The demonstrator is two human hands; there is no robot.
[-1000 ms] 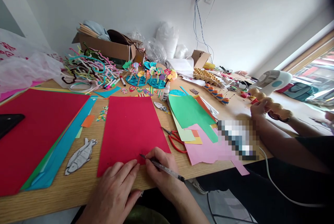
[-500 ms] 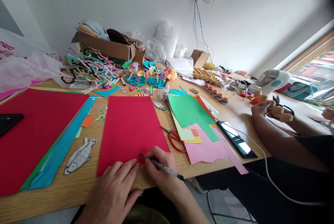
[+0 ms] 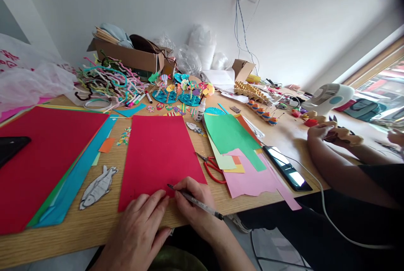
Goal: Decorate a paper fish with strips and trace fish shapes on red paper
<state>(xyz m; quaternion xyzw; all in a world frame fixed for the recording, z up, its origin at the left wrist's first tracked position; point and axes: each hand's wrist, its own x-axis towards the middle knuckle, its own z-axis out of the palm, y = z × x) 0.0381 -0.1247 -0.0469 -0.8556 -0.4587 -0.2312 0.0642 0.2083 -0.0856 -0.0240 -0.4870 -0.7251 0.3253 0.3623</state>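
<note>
A red sheet of paper [image 3: 159,151] lies on the table in front of me. My left hand [image 3: 143,220] rests flat on its lower edge, fingers stretched out and holding nothing. Between the thumb and fingers of my right hand [image 3: 195,203] is a pen [image 3: 202,206], its tip at the lower part of the sheet. To the left lies a paper fish cutout [image 3: 98,187]. Red-handled scissors [image 3: 214,172] sit just right of the sheet, beside green paper [image 3: 232,136] and pink paper [image 3: 244,182].
A stack of coloured paper [image 3: 63,149] with a black phone-like object [image 3: 12,149] on it lies left. A phone [image 3: 287,168] and white cable [image 3: 322,203] are right. A co-worker's arms [image 3: 328,153] reach in there. Behind stand a glue bottle [image 3: 200,112] and paper-fish crafts [image 3: 191,97].
The pen tip has moved very slightly left on the red paper. My left hand stays in place. The co-worker's hands have shifted a little at the right.
</note>
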